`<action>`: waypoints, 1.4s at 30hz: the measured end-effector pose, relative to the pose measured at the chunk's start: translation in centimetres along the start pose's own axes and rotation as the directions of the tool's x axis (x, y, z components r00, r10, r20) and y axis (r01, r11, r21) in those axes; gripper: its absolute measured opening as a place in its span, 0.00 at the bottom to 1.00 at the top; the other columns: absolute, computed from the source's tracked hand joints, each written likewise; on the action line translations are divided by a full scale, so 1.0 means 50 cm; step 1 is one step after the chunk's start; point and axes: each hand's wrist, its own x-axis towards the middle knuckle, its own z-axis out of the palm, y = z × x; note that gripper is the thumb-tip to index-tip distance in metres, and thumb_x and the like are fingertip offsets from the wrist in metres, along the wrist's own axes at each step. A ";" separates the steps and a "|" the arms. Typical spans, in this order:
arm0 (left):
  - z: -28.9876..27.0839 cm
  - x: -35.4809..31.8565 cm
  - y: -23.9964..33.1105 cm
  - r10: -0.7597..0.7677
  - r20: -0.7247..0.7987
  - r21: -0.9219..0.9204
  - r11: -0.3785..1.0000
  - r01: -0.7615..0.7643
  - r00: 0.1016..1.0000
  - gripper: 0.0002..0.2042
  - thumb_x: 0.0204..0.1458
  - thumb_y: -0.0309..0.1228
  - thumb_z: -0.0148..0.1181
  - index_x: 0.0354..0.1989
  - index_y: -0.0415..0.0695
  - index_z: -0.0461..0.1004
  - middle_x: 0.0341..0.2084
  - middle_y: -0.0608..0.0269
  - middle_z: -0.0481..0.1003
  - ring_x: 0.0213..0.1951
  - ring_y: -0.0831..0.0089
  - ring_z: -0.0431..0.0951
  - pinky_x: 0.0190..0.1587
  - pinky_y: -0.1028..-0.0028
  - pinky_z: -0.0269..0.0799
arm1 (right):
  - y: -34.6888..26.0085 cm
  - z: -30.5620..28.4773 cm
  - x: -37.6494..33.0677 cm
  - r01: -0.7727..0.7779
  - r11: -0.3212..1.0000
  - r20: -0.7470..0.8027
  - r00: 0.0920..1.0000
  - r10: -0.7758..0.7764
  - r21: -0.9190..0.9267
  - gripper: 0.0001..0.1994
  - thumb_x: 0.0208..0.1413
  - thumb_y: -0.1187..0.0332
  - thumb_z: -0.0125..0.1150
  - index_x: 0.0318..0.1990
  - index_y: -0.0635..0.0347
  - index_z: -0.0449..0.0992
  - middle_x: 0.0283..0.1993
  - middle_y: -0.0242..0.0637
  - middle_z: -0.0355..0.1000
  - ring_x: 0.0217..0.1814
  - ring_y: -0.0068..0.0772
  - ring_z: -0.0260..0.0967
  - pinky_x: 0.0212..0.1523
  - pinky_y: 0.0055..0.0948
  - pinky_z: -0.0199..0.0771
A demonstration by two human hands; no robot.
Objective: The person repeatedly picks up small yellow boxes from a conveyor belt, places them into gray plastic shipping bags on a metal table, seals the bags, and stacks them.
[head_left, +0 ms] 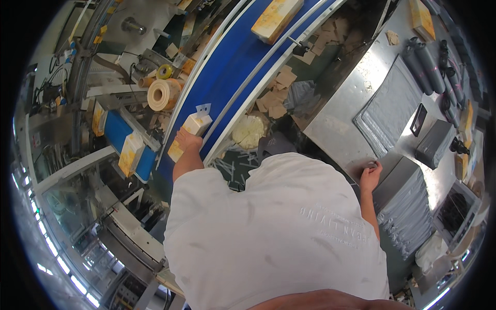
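Observation:
On the left, my left hand (189,140) is closed over a long white-and-yellow carton (197,123) lying on the blue conveyor belt (219,72). A pale flap with holes stands up at the carton's far end. Further along the belt sits a similar carton (277,19). Over on the right, my right hand (370,176) has its fingers curled at the near edge of the metal table (338,129). Something small and dark shows at its fingertips, too small to name.
Stacked grey plastic bags (390,106), a black phone (419,120) and dark rolls (426,64) lie on the metal table. Left of the belt are a tape roll (161,95) and a short blue conveyor (118,130) with a carton (132,154). Cardboard scraps (274,98) litter the floor.

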 end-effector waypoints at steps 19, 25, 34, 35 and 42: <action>-0.515 -0.317 0.646 0.799 -0.584 -0.320 -0.070 -0.945 0.139 0.44 0.46 0.31 0.76 0.69 0.48 0.51 0.58 0.43 0.72 0.58 0.50 0.77 0.60 0.55 0.74 | -0.051 -0.072 0.018 -0.010 0.871 0.118 0.991 -0.055 0.492 0.33 0.60 0.63 0.69 0.71 0.56 0.65 0.49 0.42 0.81 0.47 0.37 0.80 0.51 0.37 0.80; -0.267 -0.789 0.851 0.995 0.099 -0.737 0.064 -0.673 -0.014 0.48 0.50 0.32 0.74 0.75 0.49 0.45 0.48 0.46 0.75 0.54 0.55 0.79 0.56 0.59 0.77 | -0.168 -0.143 0.022 0.229 0.435 -0.113 0.954 -0.276 0.871 0.42 0.62 0.65 0.70 0.80 0.56 0.53 0.72 0.46 0.69 0.69 0.36 0.71 0.66 0.33 0.71; 0.005 -0.897 1.001 0.998 0.046 -0.933 0.062 -0.355 0.052 0.47 0.51 0.31 0.76 0.76 0.38 0.50 0.49 0.51 0.77 0.50 0.61 0.80 0.58 0.63 0.76 | -0.010 -0.129 0.181 0.177 0.899 0.079 0.971 -0.226 0.401 0.31 0.59 0.68 0.65 0.72 0.52 0.70 0.67 0.41 0.74 0.71 0.44 0.69 0.67 0.37 0.69; -0.015 -0.897 1.008 0.993 0.092 -0.937 0.109 -0.332 0.068 0.46 0.50 0.28 0.76 0.75 0.38 0.53 0.45 0.56 0.77 0.48 0.65 0.80 0.54 0.67 0.77 | 0.001 -0.122 0.221 0.340 0.909 -0.035 0.939 -0.342 0.241 0.29 0.59 0.69 0.64 0.70 0.51 0.73 0.69 0.38 0.72 0.73 0.46 0.66 0.69 0.38 0.68; -0.071 -0.948 0.989 0.904 0.136 -0.170 -0.382 -0.908 -0.406 0.32 0.48 0.35 0.76 0.64 0.46 0.75 0.46 0.55 0.76 0.52 0.59 0.76 0.60 0.60 0.72 | -0.048 -0.166 0.285 0.384 0.914 0.116 0.921 -0.371 -0.131 0.36 0.55 0.72 0.57 0.75 0.47 0.63 0.82 0.26 0.53 0.82 0.54 0.45 0.75 0.58 0.50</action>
